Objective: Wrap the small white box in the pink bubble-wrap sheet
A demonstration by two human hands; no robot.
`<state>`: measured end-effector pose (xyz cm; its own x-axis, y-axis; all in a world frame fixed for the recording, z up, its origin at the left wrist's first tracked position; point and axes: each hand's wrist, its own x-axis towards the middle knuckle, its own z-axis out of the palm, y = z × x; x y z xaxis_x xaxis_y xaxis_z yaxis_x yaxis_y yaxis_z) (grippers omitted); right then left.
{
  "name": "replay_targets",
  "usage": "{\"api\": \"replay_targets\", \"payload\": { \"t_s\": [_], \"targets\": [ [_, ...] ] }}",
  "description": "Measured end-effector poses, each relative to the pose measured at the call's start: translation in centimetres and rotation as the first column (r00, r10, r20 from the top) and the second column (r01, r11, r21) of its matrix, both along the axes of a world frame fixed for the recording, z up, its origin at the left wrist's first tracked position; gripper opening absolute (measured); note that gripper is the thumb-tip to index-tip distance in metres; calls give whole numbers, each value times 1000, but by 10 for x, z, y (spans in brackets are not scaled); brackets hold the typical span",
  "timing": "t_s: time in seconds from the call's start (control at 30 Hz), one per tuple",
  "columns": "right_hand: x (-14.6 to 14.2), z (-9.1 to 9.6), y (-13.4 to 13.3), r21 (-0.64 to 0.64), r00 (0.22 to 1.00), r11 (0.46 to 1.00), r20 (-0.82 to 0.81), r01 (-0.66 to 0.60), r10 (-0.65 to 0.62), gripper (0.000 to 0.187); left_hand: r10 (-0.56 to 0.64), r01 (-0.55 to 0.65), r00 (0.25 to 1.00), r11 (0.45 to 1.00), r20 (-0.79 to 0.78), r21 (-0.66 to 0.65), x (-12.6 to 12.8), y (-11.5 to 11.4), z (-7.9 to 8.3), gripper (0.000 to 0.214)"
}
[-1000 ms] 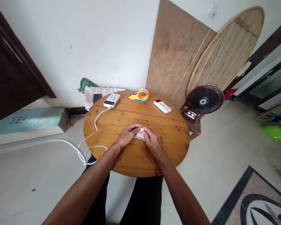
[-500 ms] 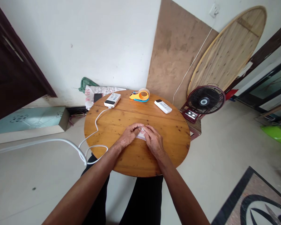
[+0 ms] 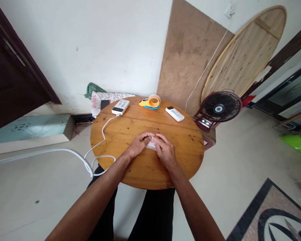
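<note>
Between my hands, low over the middle of the round wooden table [image 3: 140,169], is a small flat whitish piece [image 3: 151,144] with pink or red marks; whether it is paper or a packet I cannot tell. My left hand [image 3: 139,144] closes on its left side, thumb on top. My right hand [image 3: 165,150] grips the right side, fingers bent and meeting the left fingertips at the far edge. Much of the piece is hidden under the fingers.
Along the table's far side lie a white power bank [image 3: 120,107] with a white cable [image 3: 103,130], an orange tape dispenser [image 3: 150,102] and a second white device [image 3: 175,114]. A dark fan [image 3: 219,107] stands right of the table. The cable loops past the left edge.
My right hand and its fingers have shifted very slightly around the piece. My left hand and everything else on the table stay the same.
</note>
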<state>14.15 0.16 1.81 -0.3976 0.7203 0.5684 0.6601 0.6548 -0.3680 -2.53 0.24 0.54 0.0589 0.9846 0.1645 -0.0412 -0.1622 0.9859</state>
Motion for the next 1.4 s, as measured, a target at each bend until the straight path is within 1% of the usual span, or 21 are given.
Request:
{"api": "replay_targets", "payload": {
  "t_s": [0.27,0.47,0.6,0.73,0.9,0.97,1.07,1.17,1.27,1.33,1.4],
  "targets": [
    [0,1,-3,23,1000,1000,20,-5,5,34,7,-6,1000,1000,12,-27,1,0,1,34],
    [0,4,-4,5,999,1000,27,-19,18,32,23,-23,1000,999,-3,-37,0,0,1,32],
    [1,4,-4,16,999,999,23,-38,38,33,23,-23,1000,999,-6,-44,0,-1,2,32],
    [2,3,-2,53,998,997,10,-55,55,33,12,-12,1000,998,8,-59,-1,-1,3,34],
    [4,4,0,133,994,986,-16,-105,108,31,-14,17,997,999,74,-49,0,-2,4,41],
    [4,4,1,146,993,983,-23,-111,116,30,-19,24,996,998,90,-55,0,-2,3,44],
    [5,3,2,142,994,986,-54,-85,93,26,-23,31,994,997,103,-74,0,-2,2,46],
    [7,0,6,128,988,992,-151,-12,31,22,-16,25,995,996,100,-89,0,-2,2,45],
    [8,-1,9,97,972,994,-235,47,-23,24,-16,24,997,995,81,-99,0,-2,2,45],
    [8,0,9,71,971,997,-239,30,-13,26,-19,27,997,995,81,-100,0,-1,1,45],
    [7,1,8,45,979,999,-204,-16,25,27,-22,31,995,995,93,-98,0,-1,1,45]
  ]
}}
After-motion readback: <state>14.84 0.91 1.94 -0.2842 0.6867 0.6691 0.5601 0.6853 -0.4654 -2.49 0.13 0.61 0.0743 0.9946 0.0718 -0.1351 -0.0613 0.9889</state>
